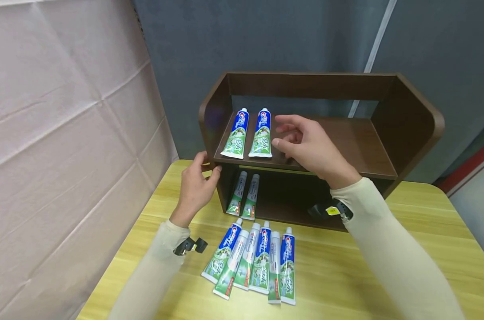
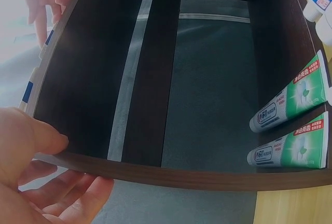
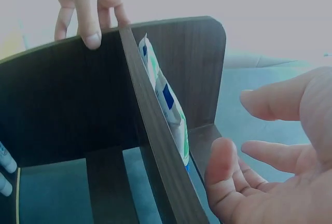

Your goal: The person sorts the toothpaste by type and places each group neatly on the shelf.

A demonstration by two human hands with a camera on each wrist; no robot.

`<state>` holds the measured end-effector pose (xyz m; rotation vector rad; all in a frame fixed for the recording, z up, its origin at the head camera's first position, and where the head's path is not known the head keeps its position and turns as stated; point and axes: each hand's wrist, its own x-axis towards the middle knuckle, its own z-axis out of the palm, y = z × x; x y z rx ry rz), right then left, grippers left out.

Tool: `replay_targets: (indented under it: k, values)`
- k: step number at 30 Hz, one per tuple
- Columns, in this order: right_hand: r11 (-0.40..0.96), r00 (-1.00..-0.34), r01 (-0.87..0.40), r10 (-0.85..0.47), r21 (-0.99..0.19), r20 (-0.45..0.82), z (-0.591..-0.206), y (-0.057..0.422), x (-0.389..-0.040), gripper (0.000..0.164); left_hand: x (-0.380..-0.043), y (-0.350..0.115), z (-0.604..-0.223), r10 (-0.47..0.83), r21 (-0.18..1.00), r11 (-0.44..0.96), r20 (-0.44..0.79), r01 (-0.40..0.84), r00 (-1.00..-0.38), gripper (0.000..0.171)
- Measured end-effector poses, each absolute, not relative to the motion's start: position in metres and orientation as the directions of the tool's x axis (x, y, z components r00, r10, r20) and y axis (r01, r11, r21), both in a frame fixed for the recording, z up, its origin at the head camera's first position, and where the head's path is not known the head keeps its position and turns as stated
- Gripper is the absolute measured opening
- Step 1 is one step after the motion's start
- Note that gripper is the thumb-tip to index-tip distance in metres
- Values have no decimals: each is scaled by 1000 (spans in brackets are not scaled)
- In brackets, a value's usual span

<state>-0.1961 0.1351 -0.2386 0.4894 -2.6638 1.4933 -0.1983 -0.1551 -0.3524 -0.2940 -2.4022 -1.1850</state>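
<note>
My left hand (image 1: 195, 186) grips the left side panel of a dark brown two-tier shelf (image 1: 306, 79), thumb inside and fingers outside. Just right of two blue-and-green toothpaste tubes on the upper tier, my right hand (image 1: 311, 144) hovers with loosely bent fingers and nothing between them. Of those tubes, the left tube (image 1: 237, 133) lies near the side panel and the right tube (image 1: 262, 133) is parallel to it, caps toward the back. Below, two silver-and-green toothpaste tubes (image 2: 295, 94) lie side by side at the left of the lower tier.
Several more toothpaste tubes (image 1: 262, 258) of both kinds lie in a fanned row on the yellow wood-grain table (image 1: 330, 275), in front of the shelf. A pale cloth wall (image 1: 66, 133) rises at the left and a dark grey curtain (image 1: 266, 35) hangs behind.
</note>
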Motion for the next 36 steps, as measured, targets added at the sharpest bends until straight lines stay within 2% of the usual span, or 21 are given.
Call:
replay_targets:
  k: [8,15,36]
  values:
    - [441,-925,-365,-272,-820,266,-250,139,-173,61,-197,-156,-352,-1,700,605,478,380,-878,43]
    - [403,-920,-375,-271,-835,282,-259,145,-156,58,-196,-156,-352,2,701,600,479,384,-878,42]
    - [188,-879,-438,-296,-879,375,-315,172,-114,55,-196,-154,-353,11,699,590,495,405,-869,42]
